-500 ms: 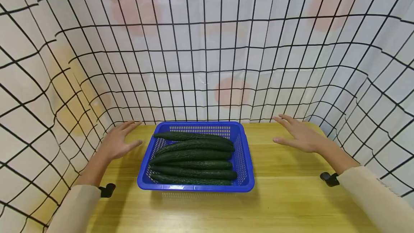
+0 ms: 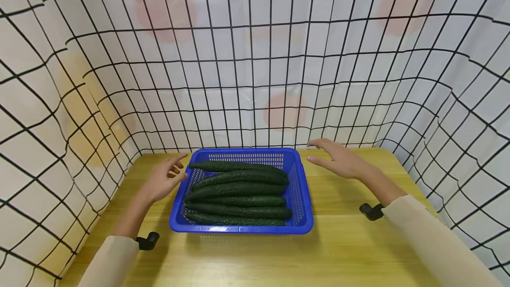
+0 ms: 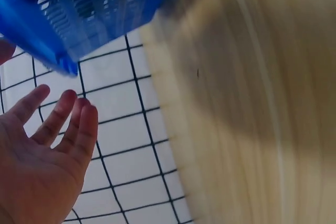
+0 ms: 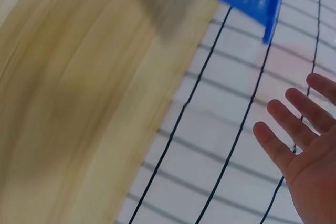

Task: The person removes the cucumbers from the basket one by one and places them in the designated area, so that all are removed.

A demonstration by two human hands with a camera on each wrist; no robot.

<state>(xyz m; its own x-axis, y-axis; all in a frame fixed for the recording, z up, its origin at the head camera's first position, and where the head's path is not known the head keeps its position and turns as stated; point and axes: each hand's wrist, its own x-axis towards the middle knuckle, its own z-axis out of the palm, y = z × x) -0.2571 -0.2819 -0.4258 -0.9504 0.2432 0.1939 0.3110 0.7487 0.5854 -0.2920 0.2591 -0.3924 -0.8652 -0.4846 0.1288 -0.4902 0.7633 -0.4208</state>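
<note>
A blue plastic basket (image 2: 241,230) with slotted walls stands mid-table, and several dark green cucumbers (image 2: 239,189) lie side by side in it. My left hand (image 2: 163,180) is at the basket's left side, its fingertips close to the rim; the left wrist view shows those fingers (image 3: 81,127) loosely spread below the basket's wall. Off the basket's right side, my right hand (image 2: 338,158) hovers over the table with a gap to the rim. In the right wrist view its fingers (image 4: 286,121) are extended and spread. Neither hand holds anything.
The wooden table (image 2: 350,242) carries the basket. Black wire grid panels (image 2: 255,70) rise along the back and both sides, with a pale patterned sheet behind them. Black wrist-camera mounts (image 2: 148,241) stick out below both wrists.
Both hands have moved inward toward the basket, the left one rightward and the right one leftward. The left fingers have curled a little. Basket and cucumbers stay put.
</note>
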